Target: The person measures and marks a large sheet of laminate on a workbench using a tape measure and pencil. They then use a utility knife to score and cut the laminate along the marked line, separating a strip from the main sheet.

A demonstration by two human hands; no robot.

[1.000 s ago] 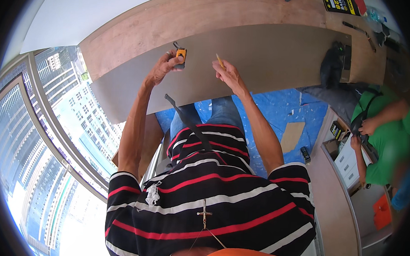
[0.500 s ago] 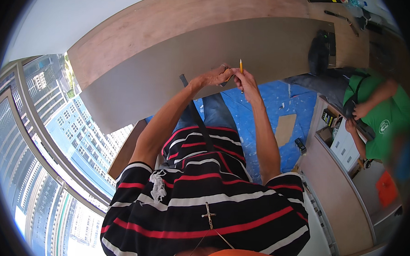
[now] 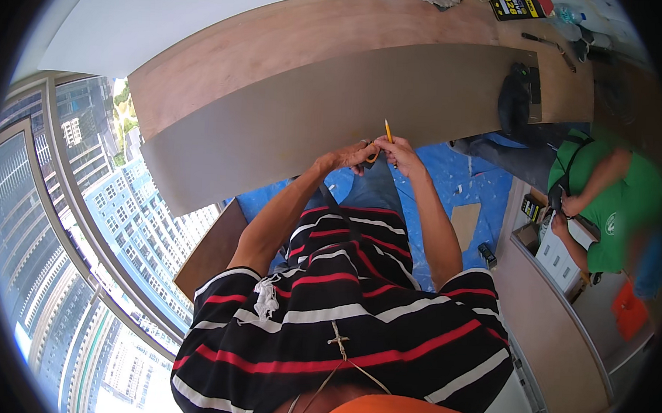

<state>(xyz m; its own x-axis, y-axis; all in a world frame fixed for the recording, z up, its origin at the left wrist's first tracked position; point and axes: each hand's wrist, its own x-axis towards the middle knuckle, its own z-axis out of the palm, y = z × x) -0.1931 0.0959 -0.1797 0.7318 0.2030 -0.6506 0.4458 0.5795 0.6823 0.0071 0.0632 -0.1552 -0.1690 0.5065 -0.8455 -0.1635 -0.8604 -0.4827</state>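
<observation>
My left hand [image 3: 348, 157] grips a small black-and-yellow tape measure [image 3: 371, 156] close to the near edge of a long grey-brown panel [image 3: 321, 88]. My right hand [image 3: 401, 152] holds a yellow pencil [image 3: 388, 133] upright, its fingers meeting the tape measure beside my left hand. Both hands are close together above my jeans, and part of the tape measure is covered by fingers.
Plywood [image 3: 242, 40] lies behind the panel with hand tools [image 3: 545, 44] at right. Windows [image 3: 46, 216] line the left. Blue floor sheeting [image 3: 472, 190] holds a loose board [image 3: 465, 223]. A co-worker in green [image 3: 590, 188] works at the right beside a cabinet [image 3: 552, 305].
My hands came together from apart above the panel and moved down toward my body, the tape measure moving right to meet the pencil hand. The co-worker leans slightly differently.
</observation>
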